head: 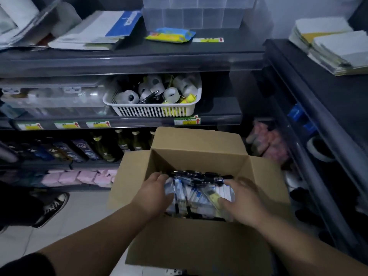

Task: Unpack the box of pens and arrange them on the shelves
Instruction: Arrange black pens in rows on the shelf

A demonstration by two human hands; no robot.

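Fingers of the left hand (155, 193) and right hand (242, 203) curl round the pen packs (199, 194) at the bundle's nine and three o'clock, inside the open box (179, 238) at six o'clock. The packs look light, slick-wrapped and loosely stacked, so clasping from underneath seems safest. Shelves (139, 60) stand at twelve.

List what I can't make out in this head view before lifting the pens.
Head view only:
- Count of pen packs: left hand and right hand cover them in the cardboard box.
- Text on price labels: too small, blurred.
- Top of clear container on upper shelf: cut off by top edge.
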